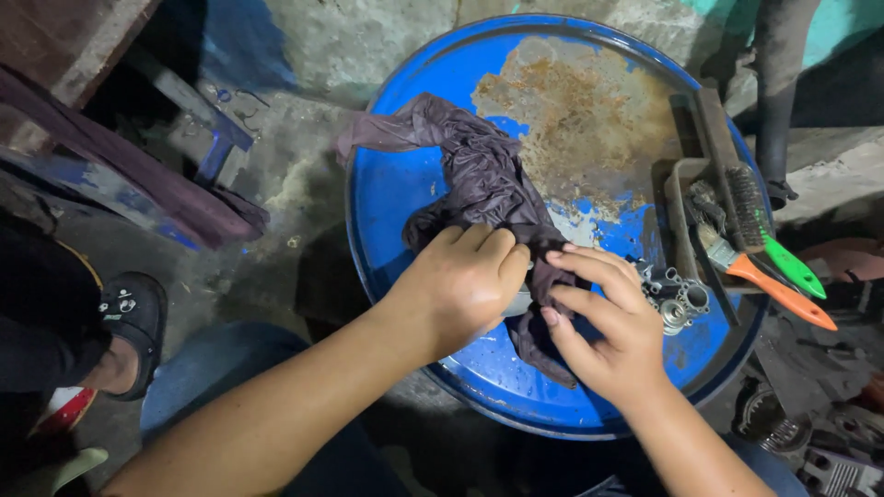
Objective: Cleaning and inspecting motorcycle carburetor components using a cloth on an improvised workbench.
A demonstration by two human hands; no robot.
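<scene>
We noted the left hand closed and the right hand's fingers pinching a limp dark purple cloth rag on the rusty blue steel drum lid, judging it light, soft, best gripped by bunched folds.

A rusting blue drum top is serving as the tabletop. A dark purple rag is lying across it, beside small metal parts and a tray holding brushes.

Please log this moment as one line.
left hand: grips rag | right hand: pinches rag | on drum | brushes right
</scene>
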